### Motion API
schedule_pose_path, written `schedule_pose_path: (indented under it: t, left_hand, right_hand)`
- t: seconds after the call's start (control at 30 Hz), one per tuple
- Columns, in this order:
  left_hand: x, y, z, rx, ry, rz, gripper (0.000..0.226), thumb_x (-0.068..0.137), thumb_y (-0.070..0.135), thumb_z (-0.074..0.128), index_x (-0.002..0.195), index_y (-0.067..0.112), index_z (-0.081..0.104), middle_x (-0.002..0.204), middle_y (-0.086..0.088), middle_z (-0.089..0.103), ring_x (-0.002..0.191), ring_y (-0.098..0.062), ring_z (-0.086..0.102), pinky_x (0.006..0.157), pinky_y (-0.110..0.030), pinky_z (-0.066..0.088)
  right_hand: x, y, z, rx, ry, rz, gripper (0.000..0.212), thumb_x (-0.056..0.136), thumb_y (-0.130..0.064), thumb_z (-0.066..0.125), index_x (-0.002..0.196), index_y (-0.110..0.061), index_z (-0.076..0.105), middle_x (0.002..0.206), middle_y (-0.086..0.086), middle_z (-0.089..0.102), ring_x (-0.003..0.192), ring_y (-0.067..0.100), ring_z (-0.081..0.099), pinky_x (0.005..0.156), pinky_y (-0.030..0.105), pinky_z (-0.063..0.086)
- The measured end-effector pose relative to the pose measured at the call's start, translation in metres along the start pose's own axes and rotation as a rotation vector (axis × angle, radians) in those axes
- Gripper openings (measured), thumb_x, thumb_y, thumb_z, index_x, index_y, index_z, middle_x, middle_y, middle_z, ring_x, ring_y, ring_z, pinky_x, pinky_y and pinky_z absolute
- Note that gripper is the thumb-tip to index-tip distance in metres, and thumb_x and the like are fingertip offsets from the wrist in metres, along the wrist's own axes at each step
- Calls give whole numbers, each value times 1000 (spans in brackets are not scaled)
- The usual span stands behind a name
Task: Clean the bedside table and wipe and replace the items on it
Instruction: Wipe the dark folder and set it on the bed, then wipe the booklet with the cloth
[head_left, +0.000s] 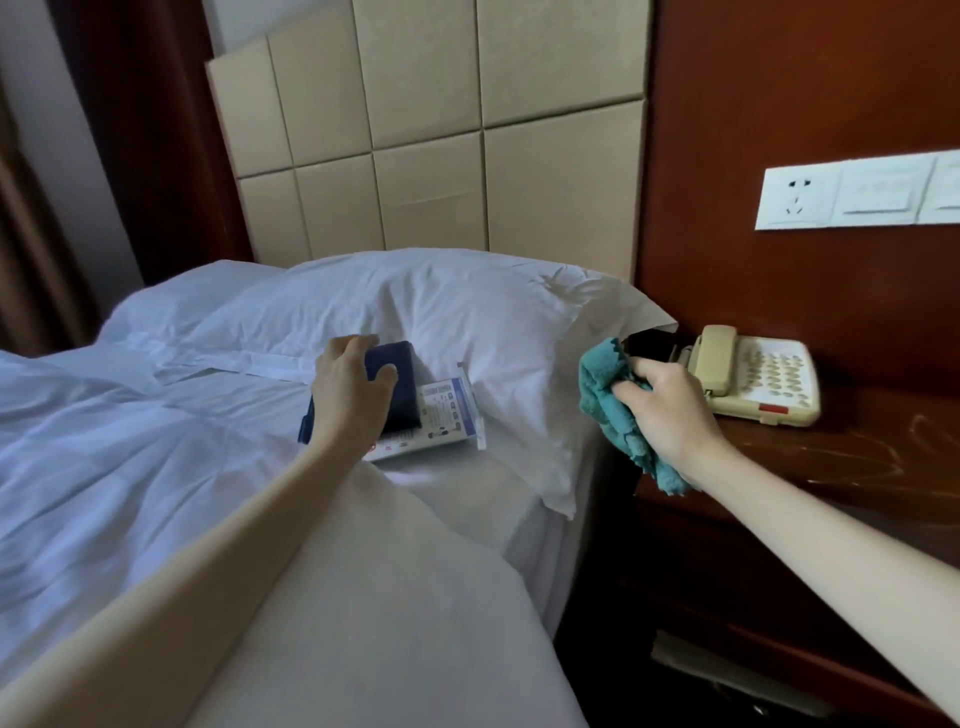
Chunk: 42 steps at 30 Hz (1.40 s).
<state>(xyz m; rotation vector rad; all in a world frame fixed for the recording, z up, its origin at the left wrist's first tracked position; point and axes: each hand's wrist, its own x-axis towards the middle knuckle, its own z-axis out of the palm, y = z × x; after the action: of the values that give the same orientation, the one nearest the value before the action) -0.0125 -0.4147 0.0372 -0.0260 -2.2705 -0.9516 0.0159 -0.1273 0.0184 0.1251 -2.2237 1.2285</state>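
Quick look from my end. My left hand (353, 387) is out over the bed (156, 441), and its fingers (384, 373) are curled round a dark blue case (400, 395). It might be a folder instead, I honestly can't tell. The thumb sits on the case's right face and the other fingers wrap its far edge. The case lies on top of a white card with blue print (447, 410), and both sit on the sheet just in front of the white pillow (441, 306).

My right hand (670, 410) is bunched tight round a teal cloth (605, 400), which spills out of the left side of the fist and hangs down below the wrist. That hand is over the left end of the bedside tabletop (857, 452), just beside the beige phone (758, 374). I can't tell whether the cloth's low end actually touches the wood.

The phone sits at the far side of the tabletop against the dark wood wall panel, with its handset resting in the cradle on its left side. Something dark (649, 340) is tucked between the pillow's corner and the phone, but it's mostly hidden behind the cloth. The wood has pale streaks to the right of the phone.

Up on the wall panel, far right, there's a white socket and switch strip (857, 195). A tan padded headboard (431, 130) stands behind the pillow.
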Motion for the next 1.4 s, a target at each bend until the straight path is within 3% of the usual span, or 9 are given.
schedule_pose_path:
  t: [0.17,0.43,0.57,0.63,0.77,0.87,1.0,1.17,1.4]
  left_hand:
    - [-5,46,23,-85,-33,193,34,93,19,55,127,14,54,130,-7,50,94,-15,53,86,-27,37]
    - [-25,144,72,-275,-66,316,35,92,20,56,126,14,55,127,-1,53,114,-12,51,85,-14,33]
    - [-41,187,96,-325,-94,377,35,91,20,56,125,12,55,126,-3,54,114,-16,52,91,-23,37]
    - [-49,207,107,-342,-110,399,36,91,21,56,126,12,55,126,-5,54,115,-18,51,96,-30,41]
    - [-64,243,125,-366,-100,426,34,91,23,57,123,12,58,121,-7,56,110,-20,54,95,-35,43]
    - [-73,266,137,-382,-101,434,34,90,23,58,122,11,58,121,-8,56,107,-17,55,93,-37,45]
    - [-85,289,150,-404,-98,426,32,89,24,58,118,11,60,119,-9,57,105,-18,57,91,-34,44]
    - [-99,297,162,-398,-114,352,32,89,29,57,116,13,61,119,-6,57,107,-19,56,95,-39,44]
    - [-108,288,164,-417,-134,278,33,89,30,56,117,12,61,120,-6,58,108,-19,56,98,-44,43]
  right_hand:
    - [-3,14,-42,-58,46,35,16,90,-7,53,86,-7,69,81,14,69,81,32,64,66,35,48]
    - [-13,41,-128,-170,178,115,18,90,-7,53,88,5,66,83,24,68,68,30,61,56,34,43]
    - [-22,53,-171,-202,227,133,19,92,-8,52,95,-4,70,90,14,72,86,33,67,69,40,54]
    - [-29,59,-193,-218,253,140,20,92,-8,52,97,-7,71,89,10,72,84,30,67,67,36,53]
    - [-41,73,-233,-238,269,172,20,92,-9,51,94,-10,70,85,14,72,81,40,66,65,44,54]
    - [-51,85,-259,-242,283,188,19,92,-8,51,90,-10,69,82,15,72,80,42,65,58,32,44]
    - [-65,97,-288,-282,312,225,19,92,-9,51,84,-12,67,76,6,69,71,29,65,53,28,40]
    - [-77,108,-308,-303,320,245,18,92,-8,49,86,-3,65,79,15,68,64,19,54,51,27,36]
    - [-85,114,-307,-271,306,244,19,91,-5,49,79,-1,63,75,16,65,65,23,53,57,30,35]
